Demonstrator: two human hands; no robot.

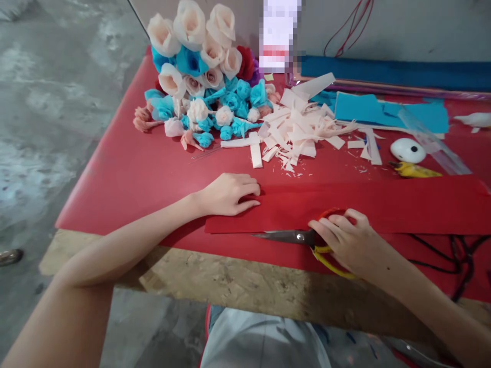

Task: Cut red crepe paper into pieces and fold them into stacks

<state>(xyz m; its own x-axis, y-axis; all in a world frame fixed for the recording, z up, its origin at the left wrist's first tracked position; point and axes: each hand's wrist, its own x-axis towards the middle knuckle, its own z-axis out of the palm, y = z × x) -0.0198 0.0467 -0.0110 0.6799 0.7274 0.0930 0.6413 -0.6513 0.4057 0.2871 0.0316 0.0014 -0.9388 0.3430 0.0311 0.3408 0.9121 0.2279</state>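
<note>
My left hand (229, 193) rests with curled fingers on the left end of a long red crepe-paper strip (383, 204) that lies across the red tabletop (126, 174). My right hand (347, 243) is wrapped round the red and yellow handles of a pair of scissors (286, 236). The blades point left along the strip's near edge and look nearly closed.
A heap of cream, blue and red paper roses (199, 71) fills the far left. Cream paper offcuts (299, 128) lie beside it, blue paper sheets (387, 110) behind, then a white round object (407, 150), a yellow tool (414, 170), a clear ruler (437, 145) and black cords (456, 255).
</note>
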